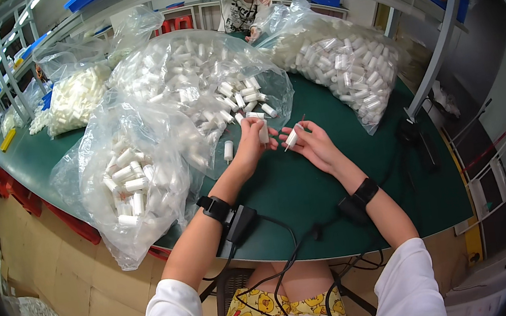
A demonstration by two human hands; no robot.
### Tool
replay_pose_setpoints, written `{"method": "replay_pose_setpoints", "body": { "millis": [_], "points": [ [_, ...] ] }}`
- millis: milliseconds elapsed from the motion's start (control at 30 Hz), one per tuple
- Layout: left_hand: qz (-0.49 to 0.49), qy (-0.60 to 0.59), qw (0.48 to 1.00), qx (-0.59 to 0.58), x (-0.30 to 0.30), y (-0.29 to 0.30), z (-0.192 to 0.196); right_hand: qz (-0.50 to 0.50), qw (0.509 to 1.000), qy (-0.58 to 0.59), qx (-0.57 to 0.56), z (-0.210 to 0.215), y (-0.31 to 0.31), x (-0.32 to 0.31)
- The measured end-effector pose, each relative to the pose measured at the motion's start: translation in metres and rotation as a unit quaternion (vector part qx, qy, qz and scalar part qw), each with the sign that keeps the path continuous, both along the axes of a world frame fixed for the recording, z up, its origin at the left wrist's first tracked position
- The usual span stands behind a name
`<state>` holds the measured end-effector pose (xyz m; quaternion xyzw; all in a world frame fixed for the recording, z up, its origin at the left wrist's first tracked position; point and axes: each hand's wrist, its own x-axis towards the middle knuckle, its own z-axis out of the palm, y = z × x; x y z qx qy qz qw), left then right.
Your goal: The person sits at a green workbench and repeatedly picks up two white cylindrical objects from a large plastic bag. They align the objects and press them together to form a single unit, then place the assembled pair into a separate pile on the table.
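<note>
Over the green table (348,209) my left hand (250,144) pinches a small white plastic cylinder (263,133) between thumb and fingers. My right hand (316,145), just beside it, grips a second white cylinder (291,139), tilted, with a thin tip at its lower end. The two hands are close together but apart. One loose white cylinder (228,151) stands on the table left of my left wrist. Behind my hands, more white cylinders (249,98) spill from the mouth of a large see-through bag (172,67).
A see-through bag of cylinders (129,179) lies at the near left, overhanging the table edge. Another full bag (349,70) sits at the far right. Black cables (289,248) run from my wrist straps. Across the table is a person (244,10). A metal post (440,34) rises at right.
</note>
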<state>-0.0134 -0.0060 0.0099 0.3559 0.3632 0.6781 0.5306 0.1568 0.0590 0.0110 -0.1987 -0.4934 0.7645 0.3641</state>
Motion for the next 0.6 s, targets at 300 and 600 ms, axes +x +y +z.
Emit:
{"method": "replay_pose_setpoints", "body": {
  "millis": [300, 600],
  "points": [
    [-0.116, 0.048, 0.988, -0.090, 0.001, -0.008, -0.001, 0.116, 0.971, 0.070, -0.196, 0.004, -0.004, 0.004],
    [-0.170, 0.048, 0.982, -0.066, 0.006, -0.011, 0.001, 0.128, 0.976, 0.068, -0.164, -0.006, 0.004, 0.010]
  ]
}}
